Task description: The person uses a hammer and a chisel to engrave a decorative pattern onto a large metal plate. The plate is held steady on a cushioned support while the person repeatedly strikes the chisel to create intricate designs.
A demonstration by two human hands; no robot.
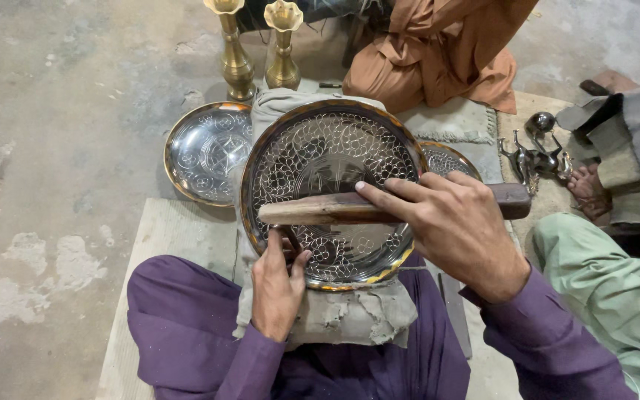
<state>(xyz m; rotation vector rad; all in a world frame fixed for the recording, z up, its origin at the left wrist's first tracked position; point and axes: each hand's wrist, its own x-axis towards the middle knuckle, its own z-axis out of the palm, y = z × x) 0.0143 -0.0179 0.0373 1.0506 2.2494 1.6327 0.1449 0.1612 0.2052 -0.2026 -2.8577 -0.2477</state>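
Taken from the left, with the large engraved brass plate (332, 194) as the landmark: to its left, partly tucked under its rim, a smaller engraved plate (206, 152) is laid on the concrete floor (53, 111). Behind that plate and up-left of the landmark, two brass vases (259, 48) are stood side by side.

The large plate itself is propped at the centre on a grey cloth-covered block (335, 315), which is gripped between purple-clad knees. At its lower left rim the left hand (278, 285) is seen closed, the fingers pinched about a small upright tool whose tip is set on the patterned surface; the tool is mostly hidden by the fingers, and its kind cannot be told. Across the plate's middle a wooden mallet (350, 208) is held flat by the right hand (450, 222), the fingers wrapped over the handle and the forefinger stretched along it.

As a judgement, the cutting is best served if the tool is kept steady on the line, the blows are kept light and even, and the plate is held firm against the block so that it cannot rock.

To the right, a third patterned plate (453, 159) is half covered by the landmark's rim. Further right, small silver-coloured figurines (535, 155) are gathered on a mat. Behind, a person in orange cloth (438, 52) is seated; at the far right, a green-clad leg (616, 296) is seen.
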